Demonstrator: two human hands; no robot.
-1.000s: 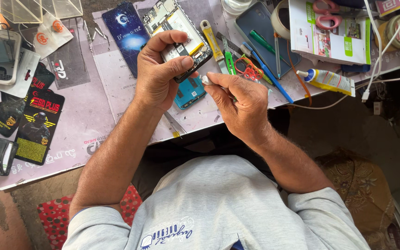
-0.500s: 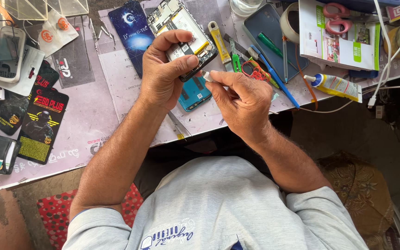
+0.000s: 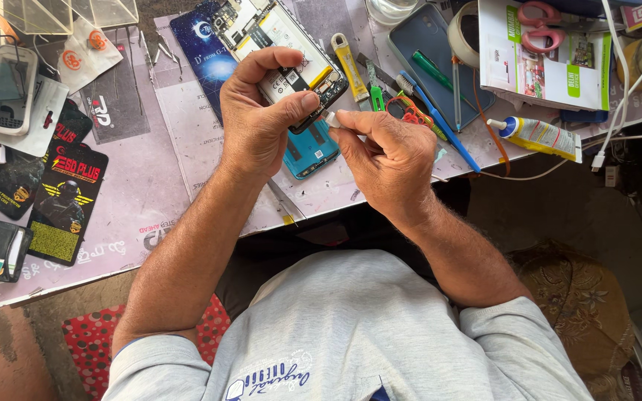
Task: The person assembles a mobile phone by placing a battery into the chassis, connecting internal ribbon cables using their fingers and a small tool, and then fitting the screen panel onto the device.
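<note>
Above the middle of the frame my left hand (image 3: pixel 258 119) grips an opened smartphone with its back cover off and its circuit board and battery showing (image 3: pixel 291 44), thumb and forefinger clamped round its lower end. My right hand (image 3: pixel 391 152) meets it from the right, fingers (image 3: pixel 354 119) pinched closed on a small white part (image 3: pixel 331 119) held against the phone's lower corner. Just beneath lies a teal plastic phone back cover (image 3: pixel 310 152) on the desk (image 3: pixel 150 193). Right of the phone lie a yellow-handled cutter (image 3: pixel 351 67), a blue-handled toothbrush (image 3: pixel 436 115) and a dark grey phone lying flat (image 3: pixel 440 52). Further right, a white glue tube with a yellow label (image 3: pixel 536 137) lies near the desk edge
</note>
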